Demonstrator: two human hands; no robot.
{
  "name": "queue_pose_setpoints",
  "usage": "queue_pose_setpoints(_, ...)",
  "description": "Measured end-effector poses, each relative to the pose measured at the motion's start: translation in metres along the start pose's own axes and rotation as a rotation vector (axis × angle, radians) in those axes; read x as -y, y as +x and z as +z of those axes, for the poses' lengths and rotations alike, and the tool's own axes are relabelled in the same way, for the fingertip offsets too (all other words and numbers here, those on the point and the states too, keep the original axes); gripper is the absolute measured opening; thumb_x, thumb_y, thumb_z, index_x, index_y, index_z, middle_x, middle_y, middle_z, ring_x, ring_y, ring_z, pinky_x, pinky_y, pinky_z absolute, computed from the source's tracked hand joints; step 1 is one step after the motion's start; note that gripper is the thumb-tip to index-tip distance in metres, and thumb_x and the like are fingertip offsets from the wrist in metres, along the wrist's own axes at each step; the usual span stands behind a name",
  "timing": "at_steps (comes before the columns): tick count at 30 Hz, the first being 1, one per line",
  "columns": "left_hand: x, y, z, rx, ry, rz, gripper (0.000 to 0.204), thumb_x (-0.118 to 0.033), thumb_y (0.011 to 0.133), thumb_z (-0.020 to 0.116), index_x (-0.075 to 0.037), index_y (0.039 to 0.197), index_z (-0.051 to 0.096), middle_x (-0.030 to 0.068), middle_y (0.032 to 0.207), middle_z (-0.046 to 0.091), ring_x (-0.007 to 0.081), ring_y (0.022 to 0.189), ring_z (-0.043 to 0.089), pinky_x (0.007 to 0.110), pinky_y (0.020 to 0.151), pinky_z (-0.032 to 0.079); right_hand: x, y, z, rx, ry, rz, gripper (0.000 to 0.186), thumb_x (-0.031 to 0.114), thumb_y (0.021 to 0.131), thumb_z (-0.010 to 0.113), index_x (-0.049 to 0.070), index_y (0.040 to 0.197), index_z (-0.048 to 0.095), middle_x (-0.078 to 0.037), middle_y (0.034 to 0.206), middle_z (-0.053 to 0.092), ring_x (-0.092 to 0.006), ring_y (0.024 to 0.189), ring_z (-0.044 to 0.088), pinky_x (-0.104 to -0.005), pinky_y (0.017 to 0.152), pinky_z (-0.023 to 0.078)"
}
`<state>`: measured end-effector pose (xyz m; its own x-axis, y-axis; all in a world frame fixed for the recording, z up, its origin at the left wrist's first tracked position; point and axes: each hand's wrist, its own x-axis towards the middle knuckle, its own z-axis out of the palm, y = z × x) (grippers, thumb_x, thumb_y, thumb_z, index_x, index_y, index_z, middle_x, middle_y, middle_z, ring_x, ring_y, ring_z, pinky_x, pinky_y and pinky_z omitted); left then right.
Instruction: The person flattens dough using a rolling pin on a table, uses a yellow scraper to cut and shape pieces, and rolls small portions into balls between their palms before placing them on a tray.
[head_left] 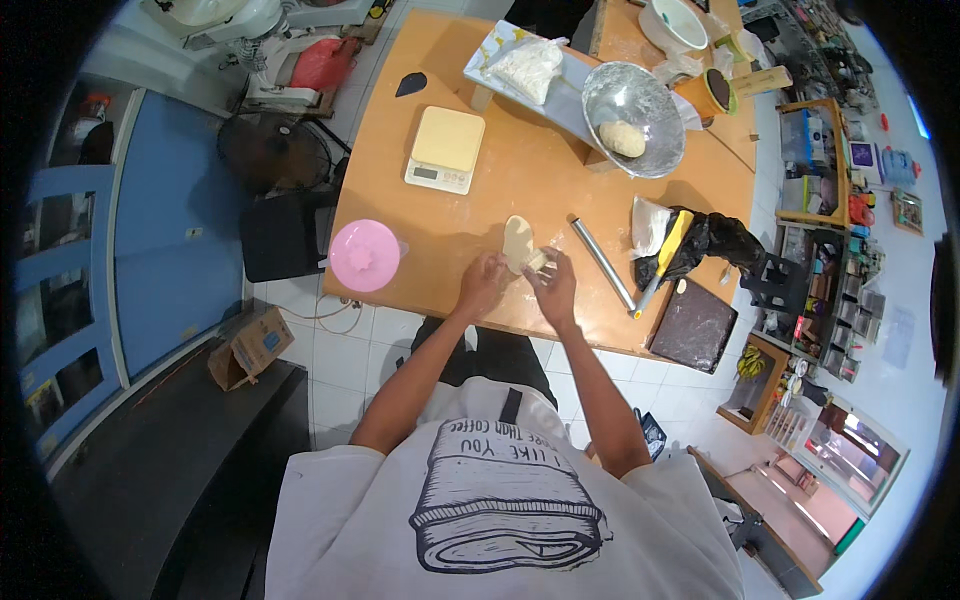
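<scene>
A flat, oval piece of pale dough (517,238) lies on the wooden table near its front edge. My left hand (482,287) is at the dough's near left side, its fingers pinched together against the edge. On the other side my right hand (553,292) has its thumb and fingers closed around the near right end, where the dough looks bunched or folded over. The fingers hide part of that end. A metal rod (603,265) rests on the table to the right of my right hand.
A kitchen scale (446,150) and pink round dish (364,256) stand left. Behind, a raised board (565,110) bears a flour bag (528,70) and metal bowl (655,100) holding a dough ball (622,138). Right are a black bag (725,245), yellow-handled tool (677,242) and dark tray (695,325).
</scene>
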<state>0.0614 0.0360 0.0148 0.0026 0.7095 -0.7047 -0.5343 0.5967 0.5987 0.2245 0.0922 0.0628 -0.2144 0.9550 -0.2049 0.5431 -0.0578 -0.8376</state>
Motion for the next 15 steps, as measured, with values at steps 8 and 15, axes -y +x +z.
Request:
queue_pose_setpoints(8,-0.009,0.013,-0.050,-0.143,1.357,0.771,0.085,-0.018,0.088,0.074,-0.015,0.163,0.034,0.0117,0.171,0.025,0.0349,0.157,0.025,0.053,0.124,0.028,-0.014,0.044,0.006,0.187,-0.377,-0.222,0.054,0.014,0.084,0.083,0.003,0.133,0.062,-0.021,0.123,0.056,-0.0364,0.096,0.070,-0.0408,0.086,0.059)
queue_pose_setpoints(15,-0.011,0.013,-0.044,-0.097,1.357,0.676,0.100,-0.019,0.087,0.077,-0.022,0.168,0.020,0.0088,0.175,0.016,0.0341,0.161,0.015,0.053,0.128,0.020,-0.017,0.050,0.016,0.183,-0.371,-0.296,0.057,0.010,0.085,0.080,0.004,0.135,0.055,-0.022,0.129,0.053,-0.0445,0.113,0.063,-0.0489,0.095,0.056)
